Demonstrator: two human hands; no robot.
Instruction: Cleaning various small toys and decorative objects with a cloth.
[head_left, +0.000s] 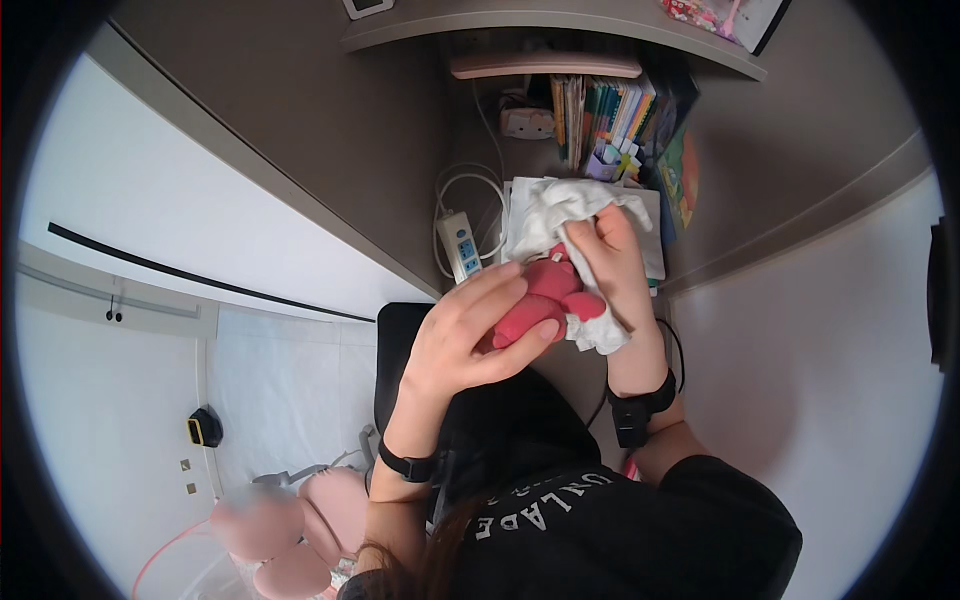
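Observation:
In front of my chest, my left hand (469, 330) grips a dark pink toy figure (551, 281) with rounded limbs, the thumb below and the fingers over its near side. A small white patch shows near the toy's far end. My right hand (611, 244) pinches a crumpled white cloth (574, 199) just beyond and to the right of the toy. Part of the cloth hangs down behind the toy, along my right wrist. Whether the cloth touches the toy's hidden side I cannot tell.
Beneath the hands, white papers (652, 232) lie on the desk. A power strip (459, 244) with a looped white cable sits to their left. Several upright books (607, 112) and a purple holder (601, 163) stand at the back, under a shelf (555, 26). Pink padded seating (337, 510) is at lower left.

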